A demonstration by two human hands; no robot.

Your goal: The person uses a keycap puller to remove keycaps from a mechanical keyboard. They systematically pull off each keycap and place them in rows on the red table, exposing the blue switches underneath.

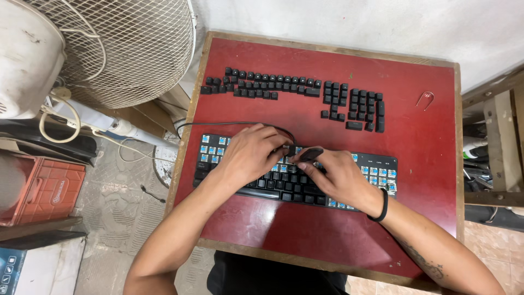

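Observation:
A black mechanical keyboard (pixel 376 170) lies on the red tabletop (pixel 426 142), with many keycaps off and blue switches bare at both ends. My left hand (pixel 248 155) rests over its left-middle part, fingers pinching a small black keycap (pixel 289 148) near the top row. My right hand (pixel 335 173) lies over the middle, fingertips meeting the left hand's at that keycap. A black band circles my right wrist. Several loose black keycaps (pixel 262 84) lie in rows at the far side of the table, with another group of keycaps (pixel 357 104) to their right.
A wire keycap puller (pixel 426 99) lies at the far right of the table. The keyboard's black cable (pixel 218 124) loops off the left edge. A white fan (pixel 109 49) stands at left, with an orange crate (pixel 46 188) below it. Wooden shelving (pixel 499 142) stands at right.

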